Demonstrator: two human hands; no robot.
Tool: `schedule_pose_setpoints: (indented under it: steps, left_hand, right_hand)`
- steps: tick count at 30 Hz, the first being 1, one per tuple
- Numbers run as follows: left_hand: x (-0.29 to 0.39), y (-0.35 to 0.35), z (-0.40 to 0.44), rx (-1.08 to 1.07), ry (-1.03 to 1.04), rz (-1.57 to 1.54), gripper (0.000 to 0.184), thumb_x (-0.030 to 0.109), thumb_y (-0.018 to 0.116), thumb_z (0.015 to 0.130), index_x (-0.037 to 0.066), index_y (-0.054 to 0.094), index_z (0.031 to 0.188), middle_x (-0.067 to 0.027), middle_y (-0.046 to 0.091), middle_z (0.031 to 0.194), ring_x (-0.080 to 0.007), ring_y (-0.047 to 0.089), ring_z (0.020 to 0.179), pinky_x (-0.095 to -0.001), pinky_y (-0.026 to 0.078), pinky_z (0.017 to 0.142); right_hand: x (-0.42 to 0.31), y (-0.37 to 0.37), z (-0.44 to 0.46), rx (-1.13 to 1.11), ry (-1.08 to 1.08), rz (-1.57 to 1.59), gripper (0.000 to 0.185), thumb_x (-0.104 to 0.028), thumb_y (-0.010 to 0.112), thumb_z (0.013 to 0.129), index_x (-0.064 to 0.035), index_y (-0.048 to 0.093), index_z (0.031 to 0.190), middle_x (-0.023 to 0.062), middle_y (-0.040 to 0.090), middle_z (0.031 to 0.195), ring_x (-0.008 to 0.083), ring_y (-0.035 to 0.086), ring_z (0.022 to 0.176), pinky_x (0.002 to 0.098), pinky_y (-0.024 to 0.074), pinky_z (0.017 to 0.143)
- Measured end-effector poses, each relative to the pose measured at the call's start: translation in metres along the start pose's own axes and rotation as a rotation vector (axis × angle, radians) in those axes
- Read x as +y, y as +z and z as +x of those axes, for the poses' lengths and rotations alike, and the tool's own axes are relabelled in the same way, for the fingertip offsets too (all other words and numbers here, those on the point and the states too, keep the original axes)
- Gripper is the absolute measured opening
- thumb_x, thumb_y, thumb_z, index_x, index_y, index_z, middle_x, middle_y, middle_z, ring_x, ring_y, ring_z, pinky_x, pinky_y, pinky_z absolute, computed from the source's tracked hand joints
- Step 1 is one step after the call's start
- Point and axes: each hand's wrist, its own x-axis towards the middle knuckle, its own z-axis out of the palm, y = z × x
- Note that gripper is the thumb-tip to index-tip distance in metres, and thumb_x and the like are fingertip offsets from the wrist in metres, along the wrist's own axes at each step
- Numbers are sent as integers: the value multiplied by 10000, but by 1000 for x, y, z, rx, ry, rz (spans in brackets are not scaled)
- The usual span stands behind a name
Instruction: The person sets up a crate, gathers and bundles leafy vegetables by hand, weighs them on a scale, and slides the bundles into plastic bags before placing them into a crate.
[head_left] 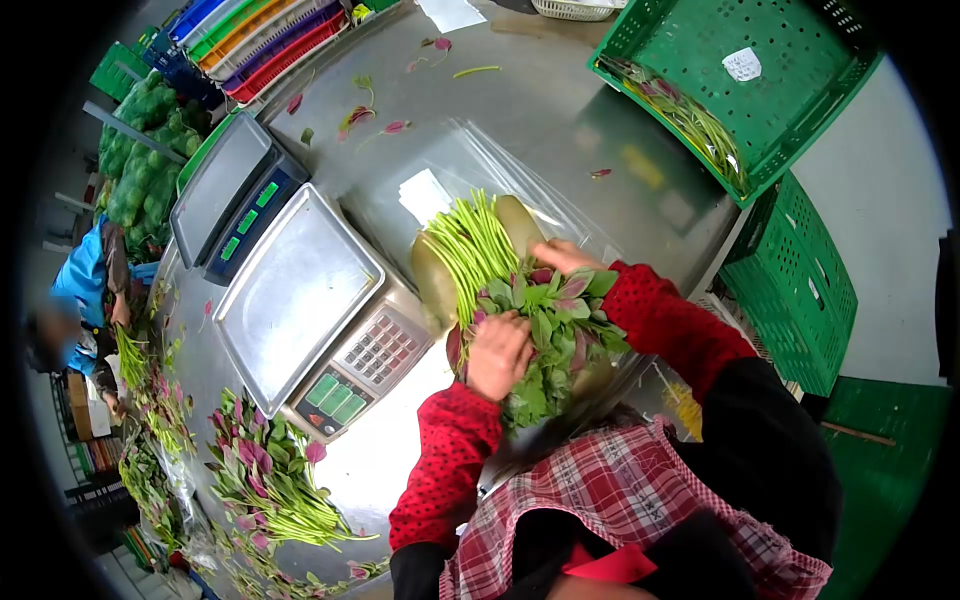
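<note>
A bunch of leafy amaranth greens point(540, 320) lies in front of me, its green stems point(468, 245) pointing away and its green and purple leaves nearest me. My left hand point(500, 355) is closed on the leaves at the left side, fingers curled. On the right side my right hand point(562, 258) grips the bunch where stems meet leaves; foliage hides part of its fingers. Beneath the stems are smooth olive-brown shapes point(432, 275) that I cannot identify. Clear plastic bags point(470, 160) with a white label point(425, 194) lie flat just beyond the stems.
A digital scale point(300, 300) stands left of the bunch, with a second scale point(235, 200) behind it. More amaranth point(265, 475) is piled at lower left. A green crate point(690, 70) at upper right holds a packed bunch point(690, 120). A co-worker point(85, 270) is at far left.
</note>
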Motion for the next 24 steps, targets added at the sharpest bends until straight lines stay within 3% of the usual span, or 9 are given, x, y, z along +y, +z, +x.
schedule_pose_setpoints:
  steps: [3,6,9,11,13,15,17,21,24]
  left_hand:
    - [-2,25,-24,19,132,165,292,30,666,636,-19,595,914,-172,623,991,-361,601,1014,-479,477,913]
    - [18,4,-26,130,181,228,353,60,699,588,-4,607,923,-172,593,1059,-333,577,1060,-495,451,953]
    - [37,-37,-35,391,43,110,314,92,733,686,-9,612,957,-183,592,1053,-328,578,1012,-456,442,928]
    - [28,-49,-46,769,-506,223,188,108,657,815,-42,593,908,-174,606,958,-318,590,856,-411,470,803]
    - [-45,-37,-88,489,-1179,-445,340,274,606,919,-63,640,892,-125,650,817,-202,592,700,-332,478,677]
    - [-26,-47,-55,196,-1315,-924,407,348,608,921,-55,660,935,-120,676,834,-168,590,681,-318,478,659]
    - [-36,-7,-51,163,-941,-671,577,421,686,852,-86,602,1114,-166,689,936,-232,649,844,-342,494,792]
    - [24,-12,-19,222,-864,-449,831,383,721,814,-99,323,1361,-263,576,1176,-362,583,1088,-385,452,926]
    - [74,-15,5,233,-666,-271,936,315,733,789,-112,184,1414,-346,344,1390,-462,416,1255,-440,396,1002]
  right_hand:
    - [48,46,21,294,-248,-351,870,-543,756,735,68,383,1230,264,554,1180,322,611,1024,433,481,851]
    - [21,73,-14,384,-202,-679,864,-461,781,697,-2,356,1293,292,539,1210,451,583,1029,493,472,849]
    - [25,76,-12,406,-261,-741,863,-429,793,702,-3,344,1304,292,543,1205,428,600,1008,483,480,839]
    - [24,77,-11,397,-249,-730,868,-403,802,702,-9,338,1321,285,546,1202,424,610,983,479,487,828]
    - [21,80,-15,403,-207,-789,886,-412,799,707,-24,327,1348,275,545,1204,421,617,967,479,493,821]
    - [13,86,-20,389,-202,-817,962,-415,789,721,-42,263,1435,272,540,1209,418,618,962,479,496,815]
    - [4,96,-28,340,-102,-915,1053,-424,779,733,-72,159,1508,274,534,1215,409,621,956,475,497,815]
    - [27,86,1,316,-381,-573,964,-478,678,818,-55,164,1515,306,564,1204,428,600,1044,453,486,887]
    - [-67,85,-104,324,-314,-576,958,-518,690,783,-4,257,1465,311,563,1229,407,584,1115,410,466,938]
